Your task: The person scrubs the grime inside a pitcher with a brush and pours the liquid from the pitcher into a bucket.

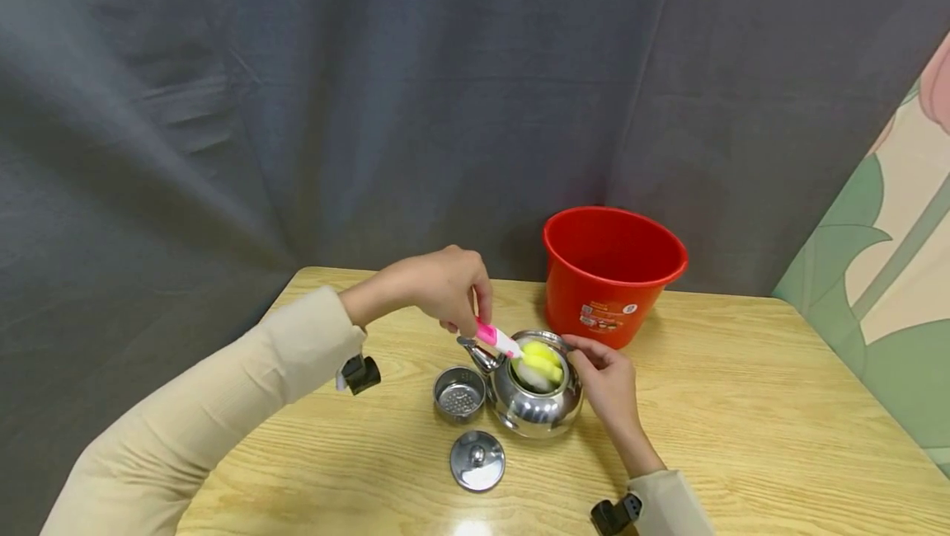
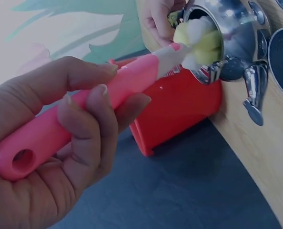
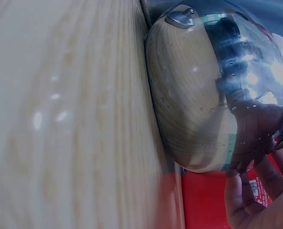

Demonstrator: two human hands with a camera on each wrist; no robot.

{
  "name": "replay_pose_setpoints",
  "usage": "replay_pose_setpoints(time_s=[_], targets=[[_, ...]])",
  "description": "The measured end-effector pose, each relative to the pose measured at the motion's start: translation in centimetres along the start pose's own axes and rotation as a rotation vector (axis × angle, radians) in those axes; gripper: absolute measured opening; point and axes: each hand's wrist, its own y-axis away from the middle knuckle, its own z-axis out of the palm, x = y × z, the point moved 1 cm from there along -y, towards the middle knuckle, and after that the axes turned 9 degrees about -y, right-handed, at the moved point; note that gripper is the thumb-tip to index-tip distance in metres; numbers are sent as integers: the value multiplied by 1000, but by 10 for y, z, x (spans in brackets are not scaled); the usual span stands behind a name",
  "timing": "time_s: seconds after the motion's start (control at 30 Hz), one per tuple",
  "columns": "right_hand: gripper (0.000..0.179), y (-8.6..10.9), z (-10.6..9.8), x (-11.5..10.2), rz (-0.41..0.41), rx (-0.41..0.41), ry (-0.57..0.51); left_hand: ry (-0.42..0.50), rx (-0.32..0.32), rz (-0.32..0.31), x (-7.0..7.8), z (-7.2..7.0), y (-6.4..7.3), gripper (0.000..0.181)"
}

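Note:
A shiny steel teapot (image 1: 534, 419) stands upright on the table with its top uncovered and its spout (image 1: 481, 354) toward the left. My left hand (image 1: 451, 287) grips the pink handle (image 2: 46, 140) of a sponge brush, fingers wrapped round it in the left wrist view. Its yellow and white sponge head (image 1: 544, 364) sits in the pot's mouth, partly hidden by the rim. On the pot's right side, my right hand (image 1: 610, 383) holds it near the rim, with fingers (image 3: 234, 195) against the steel in the right wrist view.
A steel strainer cup (image 1: 458, 396) stands left of the teapot. In front of it lies a round steel lid (image 1: 477, 462), knob up. A red bucket (image 1: 586, 305) stands close behind the pot on the wooden table (image 1: 742, 404), before a dark curtain (image 1: 445, 107).

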Motion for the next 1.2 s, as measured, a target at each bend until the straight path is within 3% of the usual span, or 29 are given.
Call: replay_pose_setpoints(time_s=[0.33, 0.53, 0.9, 1.2], targets=[[22, 3, 2, -2, 8, -2, -14, 164, -26, 33, -27, 7, -1, 13], [22, 4, 2, -4, -3, -1, -26, 241, -42, 50, -36, 9, -2, 16], [22, 5, 3, -5, 4, -3, -26, 310, -95, 86, -50, 11, -5, 19], [21, 5, 5, -5, 3, -6, -24, 324, -130, 101, -53, 8, -6, 16]])
